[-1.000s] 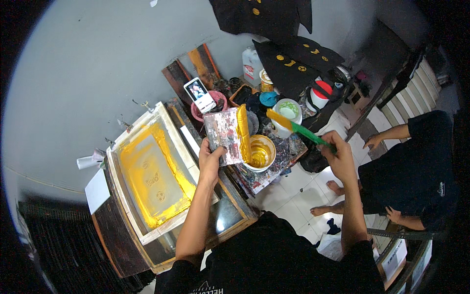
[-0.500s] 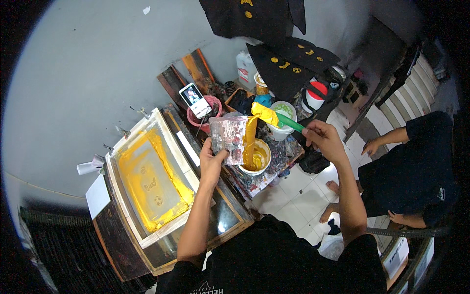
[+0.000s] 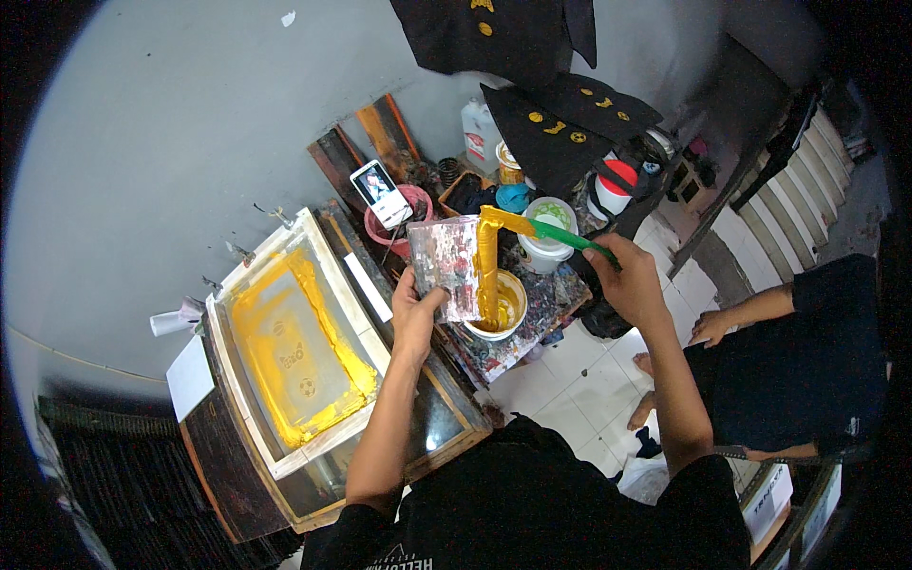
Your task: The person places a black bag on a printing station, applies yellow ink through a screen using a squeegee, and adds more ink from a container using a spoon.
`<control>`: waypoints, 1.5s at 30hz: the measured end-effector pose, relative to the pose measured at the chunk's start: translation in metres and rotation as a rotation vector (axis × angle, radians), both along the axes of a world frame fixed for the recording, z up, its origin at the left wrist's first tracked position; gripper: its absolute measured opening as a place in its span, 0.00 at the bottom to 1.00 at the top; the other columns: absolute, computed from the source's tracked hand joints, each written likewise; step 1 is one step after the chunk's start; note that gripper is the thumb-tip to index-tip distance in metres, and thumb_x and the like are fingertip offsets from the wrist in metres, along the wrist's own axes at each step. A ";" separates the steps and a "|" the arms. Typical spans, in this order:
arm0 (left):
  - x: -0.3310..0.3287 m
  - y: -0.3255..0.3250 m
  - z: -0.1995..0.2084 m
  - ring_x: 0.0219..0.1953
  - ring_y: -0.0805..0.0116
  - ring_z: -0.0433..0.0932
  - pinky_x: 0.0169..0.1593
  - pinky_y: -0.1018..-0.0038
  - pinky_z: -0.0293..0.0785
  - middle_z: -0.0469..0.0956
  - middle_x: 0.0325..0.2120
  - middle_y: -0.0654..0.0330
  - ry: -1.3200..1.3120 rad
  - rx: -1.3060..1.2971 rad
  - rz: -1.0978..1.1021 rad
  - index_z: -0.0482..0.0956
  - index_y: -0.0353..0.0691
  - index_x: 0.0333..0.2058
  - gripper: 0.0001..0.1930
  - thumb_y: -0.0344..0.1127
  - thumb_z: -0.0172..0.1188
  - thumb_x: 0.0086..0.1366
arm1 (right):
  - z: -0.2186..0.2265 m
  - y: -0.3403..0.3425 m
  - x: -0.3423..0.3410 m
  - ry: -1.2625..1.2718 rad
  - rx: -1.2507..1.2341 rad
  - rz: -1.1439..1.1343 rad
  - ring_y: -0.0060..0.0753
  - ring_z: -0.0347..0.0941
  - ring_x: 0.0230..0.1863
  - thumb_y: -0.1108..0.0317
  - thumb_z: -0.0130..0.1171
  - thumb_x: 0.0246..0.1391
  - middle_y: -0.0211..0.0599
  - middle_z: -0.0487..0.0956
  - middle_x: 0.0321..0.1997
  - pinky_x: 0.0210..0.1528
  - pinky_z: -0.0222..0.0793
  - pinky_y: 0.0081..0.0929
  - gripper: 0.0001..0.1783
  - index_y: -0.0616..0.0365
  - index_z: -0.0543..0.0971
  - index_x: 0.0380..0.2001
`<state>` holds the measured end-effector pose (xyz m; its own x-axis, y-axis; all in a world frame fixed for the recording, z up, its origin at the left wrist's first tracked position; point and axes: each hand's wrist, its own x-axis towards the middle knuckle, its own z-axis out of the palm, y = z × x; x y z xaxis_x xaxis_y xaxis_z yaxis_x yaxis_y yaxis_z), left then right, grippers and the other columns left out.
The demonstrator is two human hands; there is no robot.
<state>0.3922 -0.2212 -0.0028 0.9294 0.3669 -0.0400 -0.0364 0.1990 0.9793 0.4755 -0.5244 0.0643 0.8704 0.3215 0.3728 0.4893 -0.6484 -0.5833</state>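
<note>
My left hand (image 3: 415,321) grips a paint-smeared, flat squeegee (image 3: 445,271), its right edge coated with thick yellow ink. In my right hand (image 3: 625,287) is the green handle of a spatula (image 3: 559,234). The spatula's ink-covered blade meets the top of the squeegee's yellow edge. Below that edge stands a white tub (image 3: 520,318) with yellow ink inside, partly hidden by the squeegee. To the left, a white-framed printing screen (image 3: 369,344) holds yellow ink along its borders, with small ball and controller-like motifs in its mesh.
A stained bench (image 3: 513,359) carries the tub and a white bucket (image 3: 546,255) with green residue. A phone (image 3: 378,193) leans in a pink basin (image 3: 418,201). Black printed fabric pieces (image 3: 556,123) hang behind. Another person (image 3: 798,342) in dark clothes is at right.
The spatula has dropped slightly and its blade now lies against the squeegee's top edge, with less of an ink lump showing. My right hand tilted. The other person has shifted lower in view.
</note>
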 end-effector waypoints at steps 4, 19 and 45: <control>0.001 -0.004 0.002 0.37 0.77 0.77 0.46 0.79 0.72 0.81 0.39 0.65 0.005 -0.037 0.034 0.76 0.36 0.50 0.20 0.20 0.54 0.58 | -0.015 0.005 0.005 -0.102 0.024 0.040 0.56 0.81 0.41 0.68 0.65 0.60 0.51 0.83 0.39 0.43 0.77 0.45 0.09 0.63 0.81 0.40; 0.016 -0.007 -0.002 0.38 0.77 0.76 0.45 0.78 0.72 0.81 0.39 0.64 -0.035 0.038 0.087 0.75 0.36 0.47 0.16 0.20 0.57 0.60 | -0.066 -0.006 0.016 -0.071 -0.043 0.118 0.54 0.80 0.42 0.66 0.63 0.61 0.49 0.82 0.39 0.45 0.76 0.45 0.10 0.62 0.81 0.39; 0.020 0.006 -0.026 0.41 0.75 0.80 0.48 0.76 0.75 0.83 0.43 0.62 -0.224 -0.075 0.165 0.74 0.35 0.53 0.22 0.17 0.57 0.58 | -0.128 -0.033 -0.014 -0.054 -0.492 0.245 0.52 0.75 0.48 0.69 0.59 0.58 0.45 0.79 0.45 0.53 0.73 0.44 0.11 0.58 0.77 0.44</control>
<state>0.4119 -0.2149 -0.0290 0.8462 0.5176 0.1268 -0.2882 0.2443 0.9259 0.4611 -0.5576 -0.0638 0.7319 0.6600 0.1695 0.6812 -0.7012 -0.2105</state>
